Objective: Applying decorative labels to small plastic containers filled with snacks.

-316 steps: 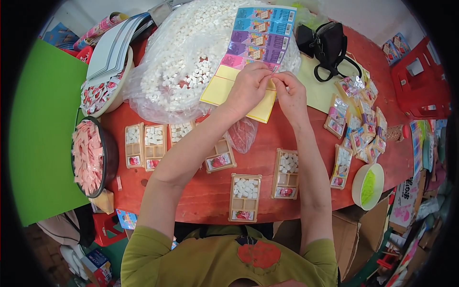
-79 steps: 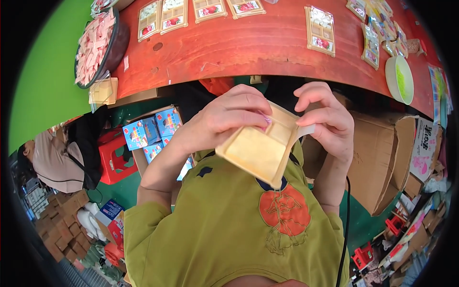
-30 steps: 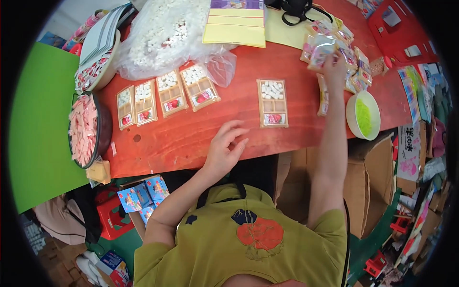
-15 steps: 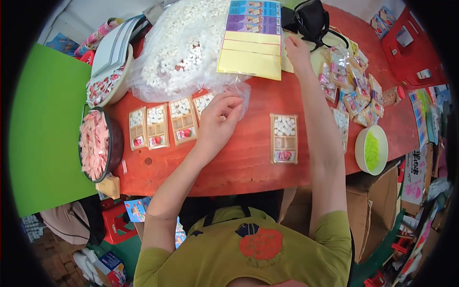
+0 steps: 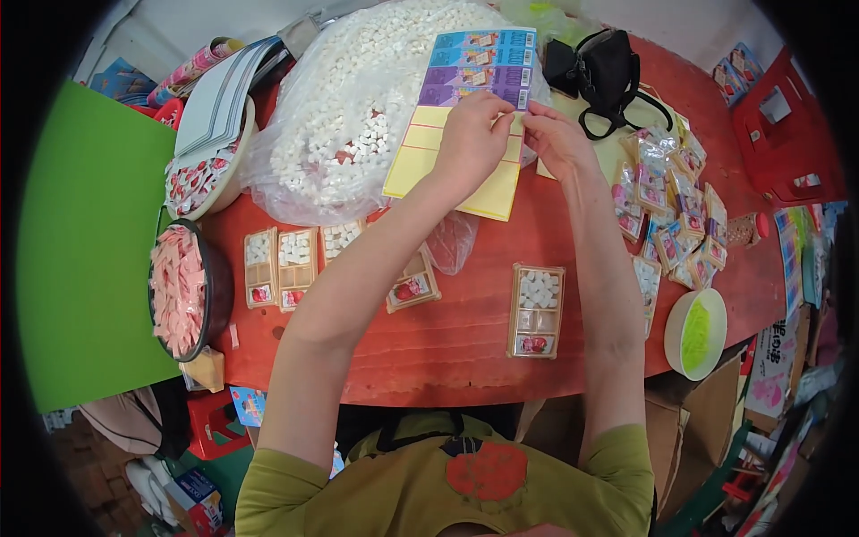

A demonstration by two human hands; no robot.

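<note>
Left hand [image 5: 472, 134] laid on the stack of yellow cards [image 5: 452, 174], fingers curled together and pinching at the top edge of the uppermost card. Right hand [image 5: 557, 139] just beside it, fingertips closed on the same edge, thumbs of both nearly touching. Stack resting at the far middle of the red bench [image 5: 465, 345], partly on the big clear bag of small white pieces [image 5: 358, 125], with a strip of printed blue and purple cards [image 5: 483, 67] directly behind it. Black pouch with a strap [image 5: 604, 76] to the right of that strip. Row of small compartment trays [image 5: 282, 267] on the near left of the bench, some compartments holding white pieces; one more such tray [image 5: 537, 309] lying alone nearer the right forearm, well apart from the hands. Another tray [image 5: 412, 286] half hidden under the left forearm. Heap of small sealed clear packets [image 5: 671, 206] along the right side, near the right hand but not touched. Dark round bowl of pink pieces [image 5: 183, 291] at the left bench edge; white bowl with red and white pieces [image 5: 201, 179] behind it. White cup with a green inside [image 5: 696, 333] at the near right edge.
</note>
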